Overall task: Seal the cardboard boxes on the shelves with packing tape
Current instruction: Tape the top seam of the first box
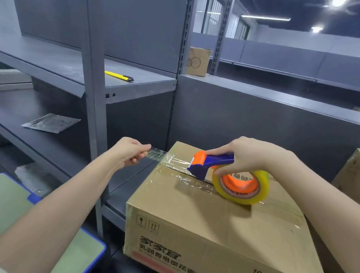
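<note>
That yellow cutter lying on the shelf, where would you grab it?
Probably the yellow cutter by the middle of its long yellow body, coming from the front and above: it lies flat near the open front edge of the shelf, and its black end points right.

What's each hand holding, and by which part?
Left hand pinches the tape strip by its free end; right hand grips the tape dispenser by its blue handle.

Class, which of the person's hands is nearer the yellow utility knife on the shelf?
Left. The left hand, pinching the tape end, is below the knife; the right hand is farther right, on the dispenser.
</note>
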Action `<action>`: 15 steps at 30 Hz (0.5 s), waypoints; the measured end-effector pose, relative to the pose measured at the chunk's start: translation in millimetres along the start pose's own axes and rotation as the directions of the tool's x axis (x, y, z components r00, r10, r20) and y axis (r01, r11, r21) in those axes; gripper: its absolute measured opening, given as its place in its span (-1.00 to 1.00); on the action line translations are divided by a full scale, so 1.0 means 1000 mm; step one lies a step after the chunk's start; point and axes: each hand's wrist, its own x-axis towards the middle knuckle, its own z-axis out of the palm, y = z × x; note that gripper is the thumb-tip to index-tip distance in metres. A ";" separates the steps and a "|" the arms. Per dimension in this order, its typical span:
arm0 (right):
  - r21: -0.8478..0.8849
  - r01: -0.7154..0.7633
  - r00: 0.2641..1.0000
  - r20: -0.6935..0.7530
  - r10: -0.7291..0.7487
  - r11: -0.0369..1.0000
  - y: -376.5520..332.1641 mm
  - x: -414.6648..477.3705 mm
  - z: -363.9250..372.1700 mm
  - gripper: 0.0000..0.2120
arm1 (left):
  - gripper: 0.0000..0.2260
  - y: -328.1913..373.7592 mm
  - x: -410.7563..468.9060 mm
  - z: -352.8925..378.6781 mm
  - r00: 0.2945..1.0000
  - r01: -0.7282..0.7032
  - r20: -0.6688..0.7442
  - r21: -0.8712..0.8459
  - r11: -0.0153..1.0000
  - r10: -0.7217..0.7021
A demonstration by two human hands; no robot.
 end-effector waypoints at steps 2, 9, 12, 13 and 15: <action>0.001 0.006 1.000 0.009 -0.006 1.000 0.000 0.004 0.001 -0.48 | -0.76 -0.001 0.002 0.001 1.000 -0.020 -0.020 0.009 1.000 0.020; 0.000 -0.001 1.000 0.021 0.001 1.000 0.000 0.011 0.005 -0.48 | -0.78 -0.010 0.009 0.001 0.999 -0.007 -0.042 0.091 0.996 0.011; -0.052 -0.003 1.000 0.001 0.003 0.999 -0.001 0.013 0.007 -0.47 | -0.77 -0.017 0.012 0.002 0.999 -0.009 -0.041 0.114 0.993 0.013; -0.073 -0.002 1.000 -0.005 0.001 0.997 -0.002 0.014 0.007 -0.47 | -0.76 -0.020 0.013 0.003 0.999 -0.005 -0.044 0.120 0.993 0.011; -0.102 0.000 1.000 -0.012 -0.001 0.995 -0.003 0.017 0.009 -0.47 | -0.76 -0.025 0.014 0.004 0.998 0.012 -0.056 0.133 0.991 -0.004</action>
